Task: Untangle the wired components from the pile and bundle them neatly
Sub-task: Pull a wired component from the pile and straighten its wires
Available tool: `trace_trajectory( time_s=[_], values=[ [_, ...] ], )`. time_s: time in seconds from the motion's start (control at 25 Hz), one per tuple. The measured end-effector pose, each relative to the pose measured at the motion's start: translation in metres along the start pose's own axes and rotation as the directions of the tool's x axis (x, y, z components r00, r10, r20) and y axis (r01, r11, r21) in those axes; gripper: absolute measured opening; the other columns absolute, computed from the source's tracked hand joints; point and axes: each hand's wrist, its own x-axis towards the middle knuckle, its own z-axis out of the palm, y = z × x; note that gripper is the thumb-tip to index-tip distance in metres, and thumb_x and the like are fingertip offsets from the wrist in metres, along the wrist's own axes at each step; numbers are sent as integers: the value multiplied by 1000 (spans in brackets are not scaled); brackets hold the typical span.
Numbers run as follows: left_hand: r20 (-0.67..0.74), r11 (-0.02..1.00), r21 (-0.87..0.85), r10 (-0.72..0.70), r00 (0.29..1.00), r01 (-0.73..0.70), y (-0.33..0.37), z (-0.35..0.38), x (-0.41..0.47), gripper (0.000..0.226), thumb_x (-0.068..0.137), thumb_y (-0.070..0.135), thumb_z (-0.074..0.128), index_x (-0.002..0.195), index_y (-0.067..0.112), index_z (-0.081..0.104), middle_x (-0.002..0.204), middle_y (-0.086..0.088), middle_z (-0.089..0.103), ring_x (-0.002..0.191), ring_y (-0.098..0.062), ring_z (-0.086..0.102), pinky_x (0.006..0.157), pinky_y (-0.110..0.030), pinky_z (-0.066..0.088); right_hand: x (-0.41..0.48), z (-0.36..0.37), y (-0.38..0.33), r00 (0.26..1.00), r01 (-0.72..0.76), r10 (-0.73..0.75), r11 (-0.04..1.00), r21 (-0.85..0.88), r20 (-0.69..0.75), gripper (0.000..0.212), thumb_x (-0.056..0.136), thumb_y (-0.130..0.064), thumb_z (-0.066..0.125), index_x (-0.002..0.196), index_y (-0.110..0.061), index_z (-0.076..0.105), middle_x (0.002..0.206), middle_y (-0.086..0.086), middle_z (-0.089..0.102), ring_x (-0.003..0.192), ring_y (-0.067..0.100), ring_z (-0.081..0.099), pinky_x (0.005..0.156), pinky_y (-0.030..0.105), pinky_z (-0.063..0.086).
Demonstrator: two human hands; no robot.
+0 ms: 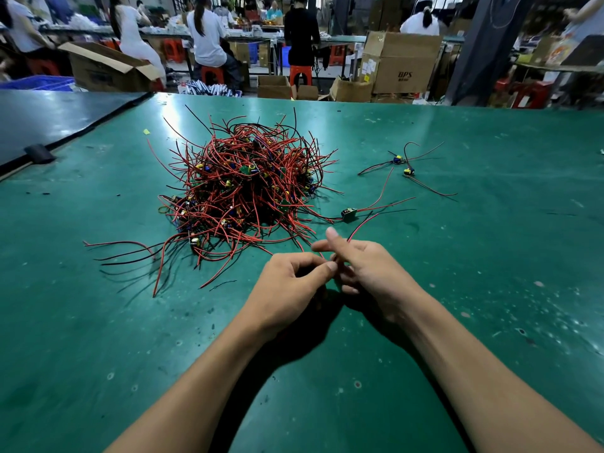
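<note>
Left hand (291, 286): fingers (322, 269) curled, thumb and forefinger tips pinching a red wire (362, 227) where the two hands meet. Right hand (369, 273): forefinger raised straight, next finger pointing left, the rest curled under round the same wire. The wire leaves at the knuckles and runs up and right over the counter (490, 256).

Pile (248, 188) of red and black leads with small boards lies ahead and left of the hands. Its nearest strands lie close to the left knuckles. One loose component (349, 214) sits just beyond the raised forefinger, not touching it. Two more (402, 163) lie well apart to the right.

Hidden: whatever sits inside both palms, and the held wire's far end cannot be traced. Parts within the pile are too tangled to count.

Counter surface is a green mat, scuffed and speckled. A darker counter (49, 119) adjoins it at left. Behind: workshop, people (207, 34) on orange stools at long benches, cardboard boxes (402, 63), a blue crate (39, 83).
</note>
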Motion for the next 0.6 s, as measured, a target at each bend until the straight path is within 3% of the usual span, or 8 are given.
trace_trajectory(
  time_s=[0.08,0.2,0.36,0.52,0.6],
  values=[
    [-5,998,-61,-25,1000,25,0,-1,0,21,92,13,63,75,4,71,52,-6,51,44,-15,42,44,-22,32,-4,3,2,998,9,-4,997,-82,58,39,95,-49,61,97,-13,75,53,-9,38,43,4,28,40,16,28],
    [13,986,-147,-75,997,76,2,-4,-1,23,91,10,63,68,6,69,47,-5,46,40,-15,36,40,-19,27,-4,-4,1,995,3,0,1000,-28,97,32,94,-44,64,93,-13,73,50,-5,33,40,7,21,40,17,19],
    [52,988,-124,-87,995,92,6,-4,-2,23,90,12,63,69,4,67,47,-6,48,38,-15,39,40,-18,32,2,-21,0,997,82,-83,995,-59,-10,38,97,-38,61,92,-1,70,49,-5,32,36,7,22,40,16,18],
    [51,990,-105,-86,995,91,6,-5,-2,23,91,15,64,72,2,68,49,-6,49,38,-16,41,41,-19,33,6,-26,1,974,126,-167,960,-249,-151,41,95,-42,64,82,-5,73,51,0,46,37,10,33,41,19,28],
    [52,992,-89,-81,995,85,5,-7,-2,23,91,16,64,73,1,68,49,-6,50,39,-16,41,41,-19,33,6,-28,1,963,113,-170,959,-259,-208,42,94,-44,65,80,-5,73,53,1,47,36,10,34,41,19,29]
  ],
)
